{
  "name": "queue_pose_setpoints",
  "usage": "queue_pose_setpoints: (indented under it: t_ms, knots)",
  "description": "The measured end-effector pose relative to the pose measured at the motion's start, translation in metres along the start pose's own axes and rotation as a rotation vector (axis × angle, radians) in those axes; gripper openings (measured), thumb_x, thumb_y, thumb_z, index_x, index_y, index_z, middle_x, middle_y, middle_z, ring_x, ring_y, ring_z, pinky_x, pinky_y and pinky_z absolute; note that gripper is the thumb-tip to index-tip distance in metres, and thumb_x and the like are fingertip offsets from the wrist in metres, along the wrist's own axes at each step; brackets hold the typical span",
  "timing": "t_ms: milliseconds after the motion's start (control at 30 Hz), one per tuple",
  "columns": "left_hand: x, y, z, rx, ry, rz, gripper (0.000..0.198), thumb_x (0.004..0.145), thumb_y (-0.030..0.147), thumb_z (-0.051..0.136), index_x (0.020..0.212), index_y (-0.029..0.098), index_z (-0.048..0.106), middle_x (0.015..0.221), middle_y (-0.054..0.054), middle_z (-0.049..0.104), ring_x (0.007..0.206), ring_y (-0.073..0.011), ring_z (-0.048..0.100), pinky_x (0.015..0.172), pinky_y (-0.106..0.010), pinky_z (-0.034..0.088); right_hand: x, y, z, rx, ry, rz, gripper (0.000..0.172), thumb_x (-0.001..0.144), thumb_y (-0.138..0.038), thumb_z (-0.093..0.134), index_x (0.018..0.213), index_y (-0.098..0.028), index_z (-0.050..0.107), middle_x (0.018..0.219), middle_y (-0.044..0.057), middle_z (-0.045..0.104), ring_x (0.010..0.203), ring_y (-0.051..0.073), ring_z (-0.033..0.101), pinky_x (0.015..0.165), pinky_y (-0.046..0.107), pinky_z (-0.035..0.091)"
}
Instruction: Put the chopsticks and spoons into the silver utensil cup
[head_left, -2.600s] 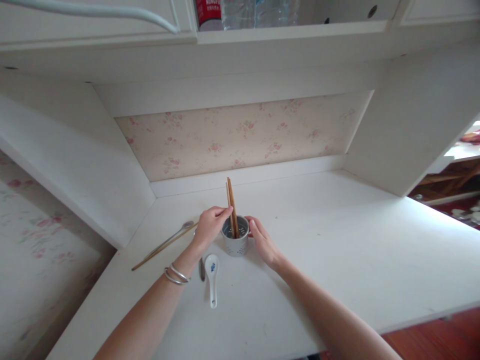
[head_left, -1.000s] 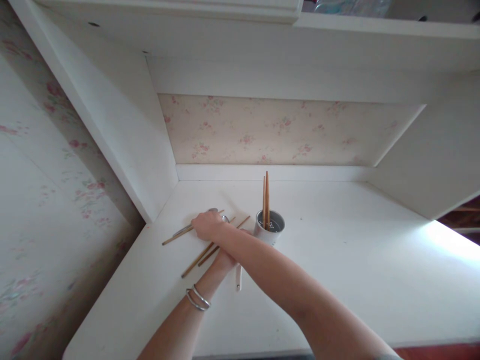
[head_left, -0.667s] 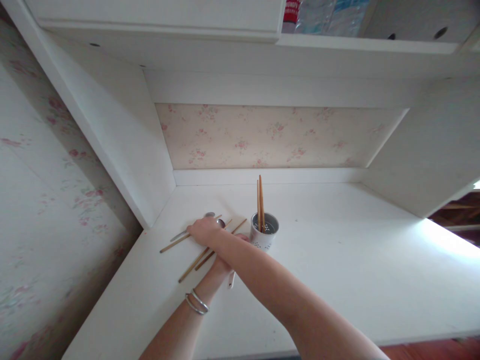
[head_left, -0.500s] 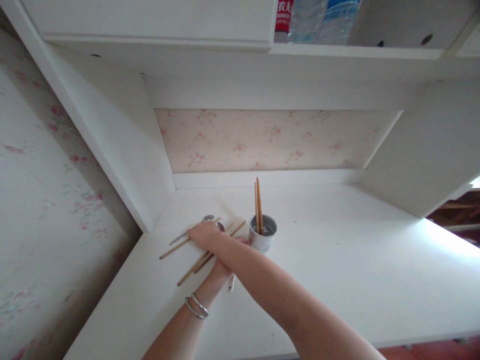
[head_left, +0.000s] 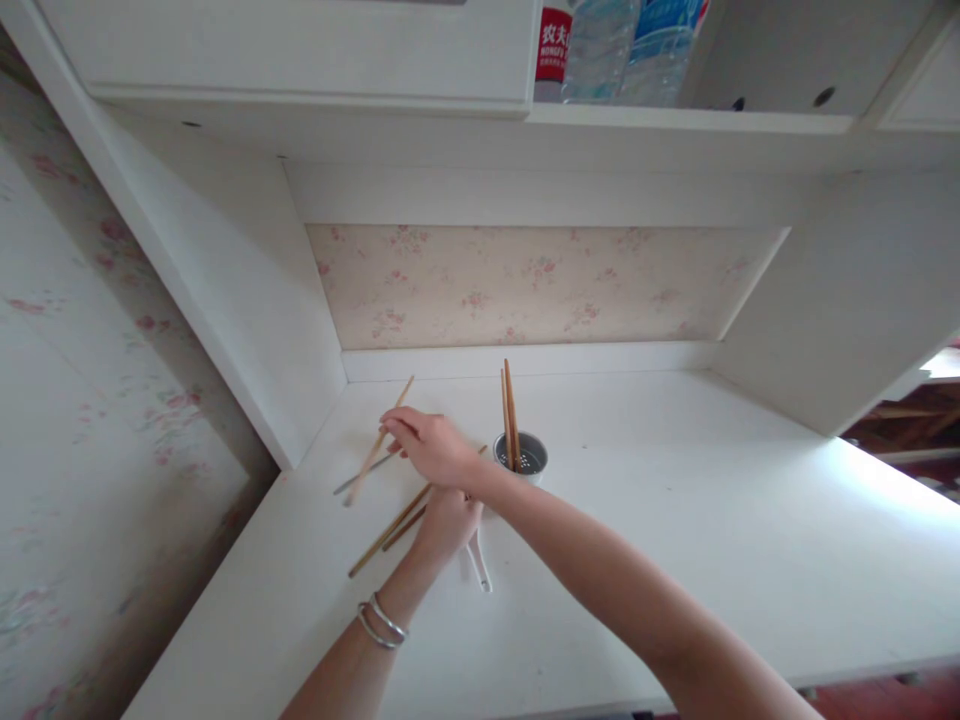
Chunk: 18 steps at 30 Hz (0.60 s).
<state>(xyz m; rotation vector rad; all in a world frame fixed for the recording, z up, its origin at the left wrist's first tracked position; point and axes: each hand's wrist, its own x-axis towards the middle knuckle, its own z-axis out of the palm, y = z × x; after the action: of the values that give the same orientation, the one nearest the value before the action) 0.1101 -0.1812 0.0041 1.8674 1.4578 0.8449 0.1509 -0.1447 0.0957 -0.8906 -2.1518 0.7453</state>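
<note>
My right hand is closed on a wooden chopstick, lifted at a slant over the left part of the white tabletop. A thin metal handle lies under it, its other end hidden by the hand. My left hand, with bracelets on its wrist, is curled below my right wrist; what its fingers hold, if anything, is hidden. Beside it more chopsticks lie on the table. A white spoon handle sticks out just right of the left hand. The perforated metal cup stands behind my right forearm, chopsticks upright in it.
The white tabletop runs to a low back ledge. A cabinet side panel bounds the left, another panel the right. Plastic bottles stand on the shelf above.
My right hand has lifted a chopstick off the table, swinging it steeper. My left hand has drawn away from the cup, down and left. The white spoon handle shows more.
</note>
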Motion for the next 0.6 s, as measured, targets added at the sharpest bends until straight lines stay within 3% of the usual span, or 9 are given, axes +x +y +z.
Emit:
queue_pose_setpoints:
  t_ms: [100,200,267,333,467,600]
  knots:
    - [-0.003,0.006,-0.010,0.053,0.076,-0.009,0.024,0.086,0.031,0.047,0.080,0.017,0.065,0.078,-0.007,0.068,0.076,-0.0194,0.063,0.072,-0.029,0.044,-0.013,0.002,-0.032,0.393,0.181,0.020,0.027,0.093,-0.037,0.040,0.105,-0.021,0.058,0.107,0.005,0.065,0.083,0.012,0.067,0.074,0.025,0.053]
    - [-0.002,0.006,-0.021,0.084,0.128,-0.012,0.029,0.089,0.037,0.040,0.087,0.020,0.064,0.076,-0.003,0.068,0.068,-0.0154,0.061,0.065,-0.025,0.041,-0.028,0.007,-0.066,0.554,0.366,0.013,0.033,0.087,-0.038,0.051,0.116,-0.022,0.052,0.102,0.006,0.066,0.079,0.013,0.067,0.075,0.030,0.055]
    - [-0.001,0.001,-0.030,0.169,0.156,-0.017,0.030,0.090,0.037,0.038,0.088,0.021,0.064,0.079,-0.003,0.069,0.070,-0.0153,0.061,0.065,-0.024,0.040,-0.038,0.013,-0.089,0.585,0.481,0.030,0.048,0.083,-0.038,0.057,0.127,-0.025,0.042,0.101,0.005,0.066,0.077,0.014,0.066,0.073,0.032,0.055]
    - [0.001,-0.007,-0.040,0.280,0.178,-0.040,0.029,0.089,0.037,0.039,0.088,0.022,0.064,0.083,-0.003,0.069,0.073,-0.0162,0.062,0.065,-0.024,0.039,-0.048,0.023,-0.107,0.583,0.575,0.076,0.053,0.079,-0.038,0.061,0.126,-0.025,0.042,0.100,0.005,0.066,0.078,0.015,0.065,0.072,0.032,0.055]
    - [0.000,-0.019,-0.059,0.438,0.185,-0.084,0.031,0.089,0.040,0.039,0.086,0.022,0.065,0.086,-0.005,0.069,0.080,-0.0192,0.062,0.071,-0.027,0.039,-0.064,0.048,-0.130,0.599,0.671,0.188,0.037,0.073,-0.038,0.065,0.104,-0.020,0.058,0.097,0.005,0.063,0.079,0.016,0.063,0.070,0.033,0.054]
    - [-0.002,-0.025,-0.069,0.455,0.115,-0.073,0.032,0.088,0.040,0.038,0.081,0.022,0.064,0.087,-0.004,0.069,0.080,-0.0195,0.062,0.071,-0.027,0.039,-0.075,0.070,-0.134,0.607,0.691,0.258,0.033,0.071,-0.042,0.066,0.094,-0.020,0.061,0.093,0.002,0.060,0.076,0.014,0.061,0.067,0.032,0.055]
